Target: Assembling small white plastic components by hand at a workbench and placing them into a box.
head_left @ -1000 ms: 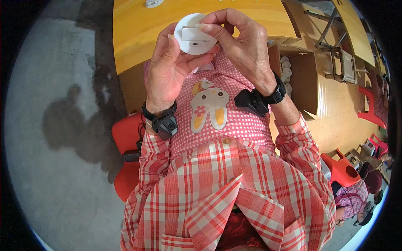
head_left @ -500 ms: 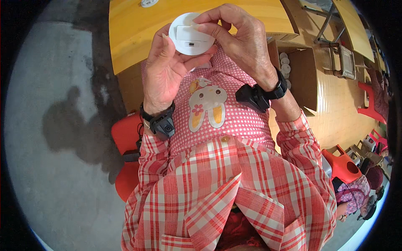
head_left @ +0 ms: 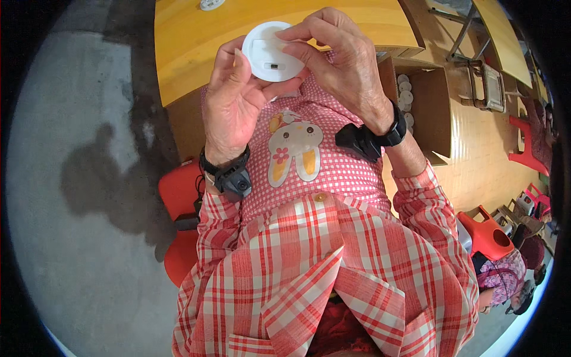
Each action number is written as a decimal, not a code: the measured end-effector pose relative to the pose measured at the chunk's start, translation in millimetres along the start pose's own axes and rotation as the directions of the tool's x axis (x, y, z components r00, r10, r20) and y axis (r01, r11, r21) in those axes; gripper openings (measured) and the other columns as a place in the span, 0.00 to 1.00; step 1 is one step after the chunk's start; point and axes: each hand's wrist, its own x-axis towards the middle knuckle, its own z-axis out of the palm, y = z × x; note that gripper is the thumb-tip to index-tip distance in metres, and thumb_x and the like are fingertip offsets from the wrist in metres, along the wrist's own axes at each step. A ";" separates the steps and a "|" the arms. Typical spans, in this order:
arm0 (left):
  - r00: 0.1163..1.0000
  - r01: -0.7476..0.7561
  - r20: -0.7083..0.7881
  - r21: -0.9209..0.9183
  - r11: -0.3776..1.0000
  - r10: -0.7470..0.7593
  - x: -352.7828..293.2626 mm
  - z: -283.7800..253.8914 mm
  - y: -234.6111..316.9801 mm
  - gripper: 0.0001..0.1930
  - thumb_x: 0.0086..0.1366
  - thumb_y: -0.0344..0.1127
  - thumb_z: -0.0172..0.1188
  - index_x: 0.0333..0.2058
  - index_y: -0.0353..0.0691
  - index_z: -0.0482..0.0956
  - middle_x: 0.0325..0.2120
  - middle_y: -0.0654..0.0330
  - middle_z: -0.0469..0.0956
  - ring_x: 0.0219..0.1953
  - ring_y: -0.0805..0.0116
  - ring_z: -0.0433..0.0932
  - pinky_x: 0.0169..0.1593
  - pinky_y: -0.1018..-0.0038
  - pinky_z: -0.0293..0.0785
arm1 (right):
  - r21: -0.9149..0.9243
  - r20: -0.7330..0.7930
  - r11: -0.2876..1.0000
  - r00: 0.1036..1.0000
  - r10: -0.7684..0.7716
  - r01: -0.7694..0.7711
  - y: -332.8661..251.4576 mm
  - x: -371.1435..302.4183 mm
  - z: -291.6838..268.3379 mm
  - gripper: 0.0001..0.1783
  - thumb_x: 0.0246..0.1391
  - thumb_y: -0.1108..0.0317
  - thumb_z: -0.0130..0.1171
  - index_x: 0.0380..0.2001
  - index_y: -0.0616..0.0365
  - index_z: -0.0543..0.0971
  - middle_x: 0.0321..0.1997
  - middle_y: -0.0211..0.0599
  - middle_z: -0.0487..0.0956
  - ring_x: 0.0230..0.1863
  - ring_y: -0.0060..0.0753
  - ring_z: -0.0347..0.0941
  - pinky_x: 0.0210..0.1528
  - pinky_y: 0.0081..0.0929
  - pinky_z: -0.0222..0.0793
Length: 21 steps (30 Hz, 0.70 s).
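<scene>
A white round plastic device point(head_left: 270, 59) is held up in front of my chest. On its face are a pale rectangular panel and, below that, a small dark slot. My left hand point(head_left: 235, 89) grips the device from its left and lower edge, thumb at the side and fingers behind. The fingers of my right hand point(head_left: 342, 59) are closed in a pinch, with thumb and forefinger on the upper right of the face, over the panel's edge. Whether anything thin lies between those fingertips is hidden.
Beyond my hands stands a yellow table point(head_left: 202, 47) with another white round piece point(head_left: 211, 5) near its far edge. An open cardboard box point(head_left: 433, 113) at the right holds several white discs point(head_left: 405, 97). Red stools point(head_left: 178, 190) stand nearby; another person point(head_left: 502, 276) is at the lower right.
The device has shifted slightly down and right. The panel's outline looks fainter than before. My right thumb and forefinger have moved down a little on its face.
</scene>
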 end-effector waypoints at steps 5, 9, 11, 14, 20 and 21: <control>1.000 -0.023 0.008 -0.048 0.999 0.023 2.1 3.4 1.8 0.19 0.69 0.41 0.45 0.53 0.36 0.58 0.49 0.49 0.68 0.49 0.56 0.73 0.49 0.57 0.76 | -0.188 -0.043 0.979 0.995 -0.092 0.082 2.2 -4.9 5.4 0.10 0.43 0.73 0.65 0.34 0.56 0.81 0.31 0.34 0.71 0.31 0.29 0.71 0.31 0.24 0.69; 0.995 -0.079 -0.047 0.237 0.968 0.093 1.4 0.9 -2.7 0.17 0.67 0.35 0.47 0.51 0.35 0.61 0.49 0.53 0.69 0.50 0.64 0.71 0.52 0.62 0.72 | -0.134 -0.013 0.988 0.997 -0.082 0.080 8.7 -9.9 9.5 0.10 0.45 0.73 0.64 0.34 0.56 0.80 0.31 0.35 0.72 0.32 0.28 0.71 0.32 0.20 0.71; 0.990 -0.111 -0.056 0.238 0.965 0.128 1.0 4.4 -3.7 0.16 0.67 0.33 0.48 0.51 0.36 0.62 0.47 0.53 0.70 0.49 0.66 0.72 0.52 0.64 0.72 | -0.067 0.008 0.993 0.995 -0.095 0.095 11.5 -13.4 12.4 0.10 0.47 0.72 0.63 0.36 0.56 0.80 0.32 0.35 0.72 0.32 0.27 0.71 0.33 0.19 0.72; 0.978 -0.167 -0.076 0.277 0.946 0.195 1.5 7.4 -5.3 0.14 0.66 0.32 0.50 0.49 0.36 0.63 0.42 0.55 0.73 0.43 0.70 0.74 0.47 0.70 0.74 | 0.272 -0.014 0.946 0.982 0.189 -0.178 7.5 -15.4 15.7 0.09 0.52 0.65 0.60 0.35 0.58 0.77 0.28 0.38 0.74 0.24 0.32 0.71 0.28 0.27 0.68; 0.963 -0.178 -0.094 0.484 0.857 0.253 -2.4 12.1 -5.0 0.13 0.66 0.33 0.52 0.47 0.37 0.66 0.35 0.59 0.75 0.35 0.77 0.73 0.40 0.80 0.73 | 0.089 0.028 0.992 0.996 0.085 -0.088 7.3 -6.6 13.1 0.12 0.53 0.63 0.58 0.34 0.61 0.75 0.24 0.41 0.72 0.23 0.40 0.70 0.26 0.31 0.66; 0.961 -0.155 -0.105 0.555 0.817 0.254 -3.3 13.7 -4.3 0.12 0.66 0.33 0.52 0.46 0.37 0.66 0.34 0.60 0.75 0.34 0.78 0.73 0.39 0.80 0.73 | 0.090 0.030 0.994 0.997 0.064 -0.067 7.0 -5.9 11.8 0.11 0.53 0.64 0.59 0.34 0.62 0.75 0.24 0.41 0.72 0.23 0.40 0.70 0.26 0.31 0.66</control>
